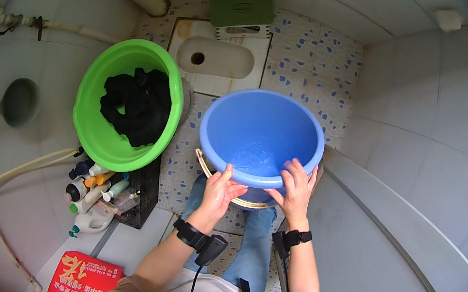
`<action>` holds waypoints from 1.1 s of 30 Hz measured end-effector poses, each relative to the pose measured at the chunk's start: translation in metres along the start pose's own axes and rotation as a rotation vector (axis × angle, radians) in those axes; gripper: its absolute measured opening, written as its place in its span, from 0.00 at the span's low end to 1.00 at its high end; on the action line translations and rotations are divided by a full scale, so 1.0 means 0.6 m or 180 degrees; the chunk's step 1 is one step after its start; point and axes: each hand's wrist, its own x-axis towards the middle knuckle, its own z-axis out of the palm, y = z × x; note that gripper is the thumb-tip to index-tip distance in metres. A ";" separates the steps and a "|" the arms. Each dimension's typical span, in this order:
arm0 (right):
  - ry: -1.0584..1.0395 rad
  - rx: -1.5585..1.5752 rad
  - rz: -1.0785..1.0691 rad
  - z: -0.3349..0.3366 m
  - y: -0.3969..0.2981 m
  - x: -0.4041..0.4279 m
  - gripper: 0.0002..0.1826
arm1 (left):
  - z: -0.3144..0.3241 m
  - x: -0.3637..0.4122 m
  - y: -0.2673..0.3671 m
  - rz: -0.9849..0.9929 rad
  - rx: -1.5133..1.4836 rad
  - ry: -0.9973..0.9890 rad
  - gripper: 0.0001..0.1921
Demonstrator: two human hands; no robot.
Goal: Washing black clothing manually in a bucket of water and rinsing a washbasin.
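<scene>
A blue plastic bucket [261,122] is in front of my legs with a little rippling water [256,154] at its bottom. Its pale bail handle [252,204] hangs down on my side. At the near rim, my left hand [218,192] holds on with one digit against the lip and the other fingers below it. Farther right, my right hand [296,192] grips the same rim, slightly blurred fingers over the edge and thumb outside. To the left, a green plastic basin [93,130] contains bunched black cloth [142,106].
A squat toilet [216,58] is set in the floor beyond, with a green folding stool [244,7] behind it. Several bottles [99,192] lean by a black crate [145,196]. A dipper [18,103] hangs on the left wall; a door panel [375,250] stands right. A red bag [83,279] lies lower left.
</scene>
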 end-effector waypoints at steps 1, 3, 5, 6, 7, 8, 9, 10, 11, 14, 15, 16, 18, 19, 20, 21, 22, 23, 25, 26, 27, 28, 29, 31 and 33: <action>-0.0271 0.0339 -0.0361 0.000 0.008 0.015 0.23 | 0.005 -0.001 0.006 -0.0004 -0.0004 -0.0016 0.17; -0.0252 0.0372 -0.0527 -0.010 0.014 0.033 0.22 | 0.016 -0.004 0.025 -0.0013 0.0204 -0.0033 0.17; -0.0381 0.0517 -0.0614 -0.014 0.022 0.045 0.22 | 0.037 -0.018 0.068 -0.0090 0.1178 -0.0181 0.18; -0.0293 0.0494 -0.0646 -0.020 0.023 0.056 0.22 | 0.042 -0.031 0.092 0.0325 0.1888 -0.0019 0.17; -0.0172 0.0404 -0.0610 -0.025 0.026 0.067 0.22 | 0.046 -0.037 0.108 0.0733 0.2591 0.0137 0.17; -0.0059 0.0401 -0.0530 -0.031 0.028 0.081 0.22 | 0.049 -0.035 0.116 0.1765 0.3387 0.0483 0.15; 0.0053 0.0400 -0.0443 -0.036 0.029 0.093 0.23 | 0.061 -0.038 0.133 0.2505 0.3703 0.0464 0.12; 0.0141 0.0366 -0.0375 -0.037 0.034 0.102 0.23 | 0.075 -0.026 0.148 0.3431 0.4210 0.0200 0.15; 0.0099 0.0312 -0.0327 -0.043 0.039 0.114 0.22 | 0.091 -0.010 0.163 0.4377 0.4671 -0.0094 0.18; 0.0100 0.0357 -0.0497 -0.046 0.034 0.149 0.22 | 0.103 0.067 0.184 0.4555 0.5150 -0.0896 0.25; -0.0001 0.0408 -0.0612 -0.049 0.031 0.162 0.21 | 0.103 0.091 0.195 0.4842 0.5222 -0.1037 0.25; -0.0116 0.0462 -0.0724 -0.053 0.030 0.173 0.21 | 0.102 0.102 0.204 0.4707 0.5330 -0.1100 0.25; -0.0251 0.0479 -0.0842 -0.047 0.036 0.201 0.21 | 0.104 0.128 0.210 0.5136 0.4974 -0.1164 0.26; -0.0301 0.0502 -0.0901 -0.043 0.040 0.213 0.21 | 0.102 0.136 0.206 0.5138 0.4919 -0.1155 0.26; -0.0496 0.0502 -0.0881 -0.040 0.044 0.227 0.21 | 0.098 0.143 0.202 0.5000 0.4947 -0.0881 0.26; -0.0690 0.0655 -0.0890 -0.039 0.043 0.247 0.21 | 0.094 0.148 0.203 0.4854 0.4976 -0.0617 0.26; -0.1017 0.0748 -0.0812 -0.034 0.043 0.267 0.21 | 0.092 0.155 0.207 0.4959 0.4889 -0.0450 0.26; -0.1343 0.0838 -0.0734 -0.027 0.044 0.287 0.21 | 0.086 0.164 0.205 0.4958 0.4848 -0.0427 0.26; -0.1701 0.0804 -0.0712 -0.015 0.043 0.324 0.21 | 0.077 0.177 0.202 0.4841 0.4596 0.0064 0.26; -0.1932 0.0793 -0.0748 -0.010 0.040 0.341 0.21 | 0.071 0.181 0.200 0.4590 0.4553 0.0156 0.27; -0.2176 0.0795 -0.0774 -0.005 0.032 0.356 0.21 | 0.066 0.178 0.204 0.4577 0.4517 0.0190 0.27; -0.2234 0.0850 -0.0805 -0.002 0.023 0.371 0.22 | 0.063 0.176 0.209 0.4174 0.4384 0.0260 0.27; -0.2262 0.0818 -0.0831 -0.002 0.012 0.387 0.22 | 0.061 0.174 0.216 0.3777 0.4237 0.0319 0.28; -0.2425 0.0685 -0.0833 -0.005 -0.012 0.418 0.23 | 0.061 0.165 0.234 0.3449 0.4067 0.0418 0.29; -0.2562 0.0556 -0.0863 -0.008 -0.032 0.445 0.24 | 0.060 0.160 0.251 0.3147 0.3883 0.0498 0.30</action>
